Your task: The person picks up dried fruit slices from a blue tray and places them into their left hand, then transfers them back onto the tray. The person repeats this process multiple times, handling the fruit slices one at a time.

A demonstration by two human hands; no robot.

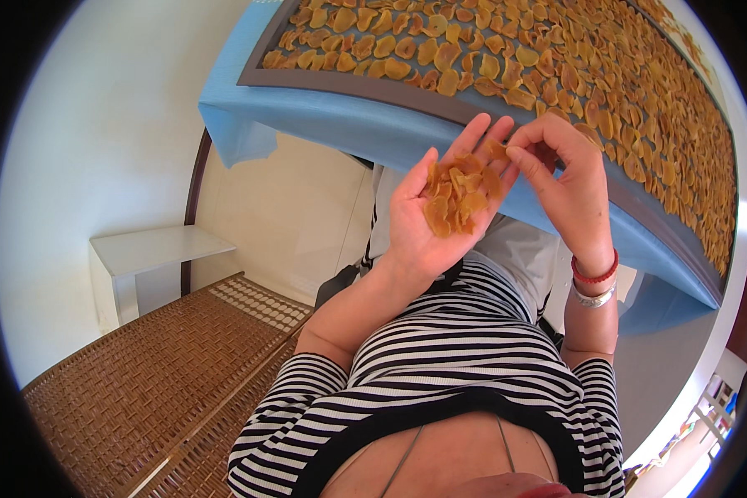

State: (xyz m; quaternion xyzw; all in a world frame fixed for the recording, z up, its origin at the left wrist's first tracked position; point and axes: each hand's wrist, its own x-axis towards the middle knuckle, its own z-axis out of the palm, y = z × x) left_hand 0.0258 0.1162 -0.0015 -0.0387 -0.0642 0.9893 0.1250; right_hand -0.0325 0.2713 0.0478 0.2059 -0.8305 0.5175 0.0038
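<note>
Palm up, my left hand [420, 236] cradles a small heap of thin, amber-brown dried slices [457, 196]. My right hand [566, 168] pinches one more slice [495, 149] between thumb and forefinger, right over the left fingers. Both hands are in front of the near edge of a table draped in blue cloth [324, 118]. On that table lies a grey screen with a brown-grey frame [348, 81], covered with many similar dried slices [492, 65]. They lie in loose rows at the left and more densely toward the right.
To the left, a woven rattan-like bench [155, 355] runs along the wall. A small white shelf or stand [162, 249] is beyond it, near the table's dark leg [197, 180]. A tiled floor [286, 211] shows beneath the table. Blurred items lie at the far lower right.
</note>
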